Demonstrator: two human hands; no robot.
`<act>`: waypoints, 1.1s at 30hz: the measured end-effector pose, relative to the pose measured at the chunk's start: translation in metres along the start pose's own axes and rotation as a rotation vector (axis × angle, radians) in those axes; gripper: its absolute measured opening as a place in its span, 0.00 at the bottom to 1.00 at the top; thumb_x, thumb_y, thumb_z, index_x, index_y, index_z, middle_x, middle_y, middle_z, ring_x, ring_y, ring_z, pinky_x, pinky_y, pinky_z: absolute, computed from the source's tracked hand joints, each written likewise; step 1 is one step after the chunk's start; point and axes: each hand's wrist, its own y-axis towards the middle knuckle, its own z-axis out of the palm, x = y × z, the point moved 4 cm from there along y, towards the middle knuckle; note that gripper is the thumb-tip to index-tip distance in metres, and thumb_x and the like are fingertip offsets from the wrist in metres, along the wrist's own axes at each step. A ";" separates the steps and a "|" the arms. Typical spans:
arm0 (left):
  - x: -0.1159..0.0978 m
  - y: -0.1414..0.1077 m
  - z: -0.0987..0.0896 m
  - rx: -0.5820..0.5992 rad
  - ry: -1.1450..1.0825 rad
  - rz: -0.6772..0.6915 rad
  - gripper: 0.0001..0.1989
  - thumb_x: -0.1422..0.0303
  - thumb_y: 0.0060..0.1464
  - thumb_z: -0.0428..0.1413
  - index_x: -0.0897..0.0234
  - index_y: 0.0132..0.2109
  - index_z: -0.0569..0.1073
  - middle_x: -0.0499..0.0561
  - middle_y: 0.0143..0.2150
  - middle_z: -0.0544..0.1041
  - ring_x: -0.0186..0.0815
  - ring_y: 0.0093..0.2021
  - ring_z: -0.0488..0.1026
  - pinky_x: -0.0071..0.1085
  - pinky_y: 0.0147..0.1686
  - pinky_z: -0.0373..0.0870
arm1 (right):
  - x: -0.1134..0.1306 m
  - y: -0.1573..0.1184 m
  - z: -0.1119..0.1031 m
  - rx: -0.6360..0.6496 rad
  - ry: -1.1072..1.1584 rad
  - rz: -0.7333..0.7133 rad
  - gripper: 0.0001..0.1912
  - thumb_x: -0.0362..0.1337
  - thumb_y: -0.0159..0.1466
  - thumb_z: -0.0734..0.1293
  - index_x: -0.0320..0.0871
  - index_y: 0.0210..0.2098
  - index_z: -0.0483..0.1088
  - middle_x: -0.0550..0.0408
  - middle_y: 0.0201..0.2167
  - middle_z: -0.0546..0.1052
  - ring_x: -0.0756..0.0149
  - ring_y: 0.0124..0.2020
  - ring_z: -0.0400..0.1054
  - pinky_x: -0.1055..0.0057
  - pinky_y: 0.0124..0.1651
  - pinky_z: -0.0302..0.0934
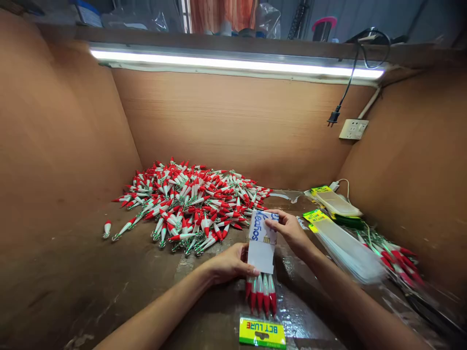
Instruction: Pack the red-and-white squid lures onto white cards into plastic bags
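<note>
A white card (pixel 263 257) with blue lettering on its upper part lies over a clear bag holding several red-and-white lures (pixel 263 294), their red tips toward me. The yellow-green BCT LURE header (pixel 261 332) is at the bag's near end. My left hand (pixel 233 263) grips the card's lower left edge, thumb on top. My right hand (pixel 288 231) holds the upper right part, its thumb on the lettering. The lures' far ends are hidden under the card.
A large pile of red-and-white lures (pixel 193 204) fills the back left. Clear header bags (pixel 343 243) and more lures (pixel 397 260) lie at the right. A black plug (pixel 333 116) hangs near a wall socket (pixel 353 129).
</note>
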 end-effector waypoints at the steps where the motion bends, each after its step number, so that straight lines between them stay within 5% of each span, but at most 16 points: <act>1: 0.002 0.001 0.000 -0.011 0.001 0.015 0.30 0.72 0.37 0.75 0.70 0.50 0.78 0.58 0.45 0.81 0.44 0.47 0.78 0.37 0.52 0.69 | 0.000 0.001 -0.003 -0.049 0.036 -0.022 0.28 0.50 0.56 0.77 0.42 0.50 0.76 0.48 0.44 0.82 0.57 0.42 0.77 0.62 0.48 0.70; 8: -0.004 -0.001 -0.008 -0.056 -0.014 0.002 0.43 0.75 0.40 0.74 0.64 0.64 0.69 0.59 0.50 0.81 0.41 0.47 0.79 0.35 0.50 0.70 | -0.005 0.012 -0.054 -0.405 0.150 -0.092 0.29 0.52 0.58 0.75 0.46 0.54 0.71 0.51 0.45 0.81 0.59 0.38 0.77 0.66 0.37 0.72; 13: -0.006 -0.004 -0.015 -0.094 0.027 -0.001 0.43 0.75 0.41 0.74 0.63 0.65 0.69 0.59 0.49 0.81 0.39 0.46 0.79 0.32 0.47 0.71 | 0.004 0.013 -0.088 -0.477 -0.312 -0.071 0.30 0.48 0.55 0.75 0.42 0.53 0.72 0.45 0.47 0.80 0.52 0.43 0.76 0.58 0.42 0.71; 15: -0.007 -0.005 -0.016 -0.102 0.030 0.000 0.43 0.75 0.40 0.74 0.63 0.64 0.70 0.59 0.50 0.81 0.40 0.47 0.79 0.32 0.47 0.71 | 0.022 0.002 -0.073 -0.432 -0.533 -0.218 0.26 0.46 0.56 0.75 0.43 0.52 0.74 0.44 0.52 0.77 0.51 0.49 0.73 0.56 0.49 0.69; 17: -0.007 -0.005 -0.014 -0.103 0.023 0.004 0.43 0.75 0.40 0.74 0.62 0.65 0.70 0.58 0.50 0.81 0.40 0.46 0.79 0.31 0.45 0.72 | 0.037 -0.014 -0.037 -0.222 -0.727 -0.350 0.18 0.45 0.64 0.70 0.45 0.51 0.75 0.46 0.52 0.78 0.54 0.48 0.73 0.59 0.49 0.67; 19: -0.009 -0.004 -0.011 -0.091 0.023 0.029 0.43 0.75 0.40 0.74 0.61 0.64 0.70 0.57 0.48 0.81 0.39 0.44 0.79 0.30 0.43 0.71 | 0.038 -0.031 0.005 0.129 -0.797 -0.317 0.14 0.43 0.67 0.68 0.48 0.50 0.77 0.50 0.45 0.81 0.59 0.41 0.74 0.65 0.43 0.67; 22: -0.012 -0.003 -0.007 -0.053 0.031 0.082 0.40 0.74 0.40 0.74 0.62 0.62 0.73 0.57 0.48 0.81 0.38 0.44 0.78 0.29 0.43 0.71 | 0.028 -0.045 0.042 0.283 -0.871 -0.285 0.07 0.39 0.65 0.69 0.47 0.42 0.78 0.54 0.36 0.82 0.62 0.36 0.74 0.68 0.39 0.64; 25: -0.012 -0.003 -0.005 -0.039 0.055 0.091 0.40 0.73 0.40 0.74 0.63 0.62 0.74 0.58 0.50 0.80 0.40 0.46 0.78 0.30 0.44 0.71 | 0.015 -0.043 0.046 0.259 -0.840 -0.249 0.04 0.36 0.66 0.69 0.45 0.36 0.78 0.56 0.32 0.80 0.64 0.33 0.73 0.70 0.37 0.62; 33: -0.019 -0.004 0.007 -0.009 0.082 0.145 0.38 0.71 0.43 0.73 0.63 0.62 0.73 0.58 0.54 0.79 0.46 0.52 0.76 0.34 0.49 0.71 | 0.019 -0.042 0.044 0.356 -0.825 -0.281 0.10 0.37 0.70 0.65 0.49 0.41 0.81 0.53 0.36 0.77 0.61 0.39 0.72 0.68 0.40 0.65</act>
